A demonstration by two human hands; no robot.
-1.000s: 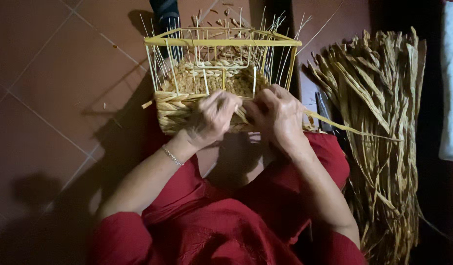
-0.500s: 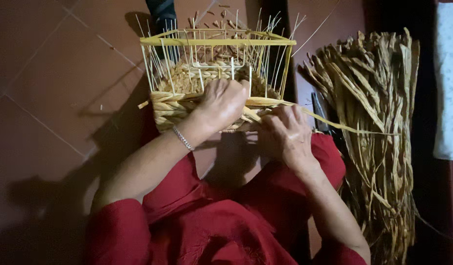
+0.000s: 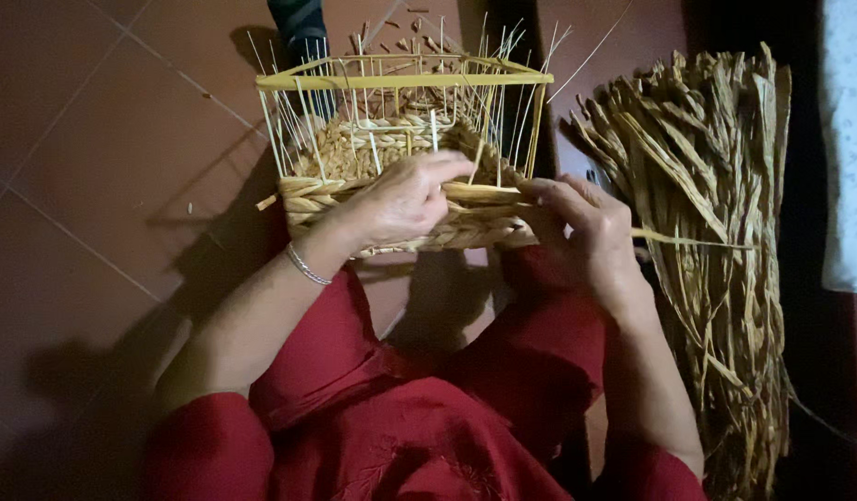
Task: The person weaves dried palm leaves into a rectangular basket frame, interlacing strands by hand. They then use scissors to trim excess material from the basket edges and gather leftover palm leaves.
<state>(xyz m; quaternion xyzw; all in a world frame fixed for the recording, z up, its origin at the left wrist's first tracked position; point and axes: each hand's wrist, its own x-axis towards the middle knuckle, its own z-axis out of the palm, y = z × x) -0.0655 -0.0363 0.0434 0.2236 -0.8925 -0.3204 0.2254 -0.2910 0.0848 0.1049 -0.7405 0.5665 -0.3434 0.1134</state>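
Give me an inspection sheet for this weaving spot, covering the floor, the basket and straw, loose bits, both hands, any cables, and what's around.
Surface: reddish tiled floor, dimly lit.
Job's things: half-woven basket with braided lower rows, thin upright stakes and a yellow frame on top; one straw strand runs right from it.
Clutter: short straw scraps on the floor beyond the basket.
Hands: left hand rests over the near wall, fingers among the stakes; right hand pinches the strand at the basket's right corner.
Cables: nothing seen.
Surroundings: bundle of dried straw on the right, pale cloth at far right, a dark object behind the basket, red clothing below.
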